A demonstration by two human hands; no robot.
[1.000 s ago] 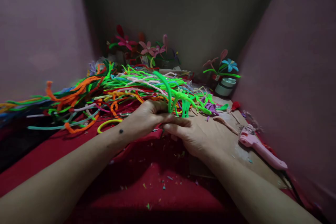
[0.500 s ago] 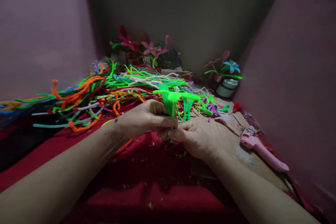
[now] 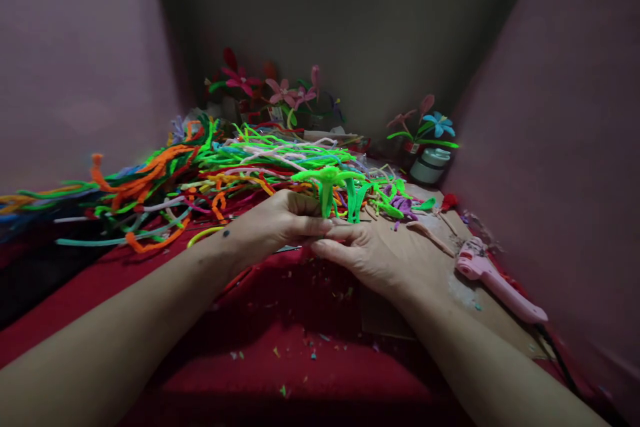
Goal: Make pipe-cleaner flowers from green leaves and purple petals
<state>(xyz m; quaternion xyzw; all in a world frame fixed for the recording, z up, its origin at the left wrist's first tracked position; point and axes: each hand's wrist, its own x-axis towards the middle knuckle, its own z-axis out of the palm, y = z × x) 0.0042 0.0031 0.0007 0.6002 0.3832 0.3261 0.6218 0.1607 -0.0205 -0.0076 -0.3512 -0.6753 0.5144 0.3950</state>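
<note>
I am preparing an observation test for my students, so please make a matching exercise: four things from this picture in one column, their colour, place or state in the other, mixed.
1. glue gun
2. cloth
3. jar
4. left hand

A. red, with scattered scraps
B. holding the green piece
C. pink, on the cardboard
D. below the blue flower

Right pairs: 1-C, 2-A, 3-D, 4-B

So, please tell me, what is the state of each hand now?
Left hand: closed, holding the bright green fuzzy piece.
Right hand: fingers closed, close against the left hand; anything they grip is hidden.
</note>
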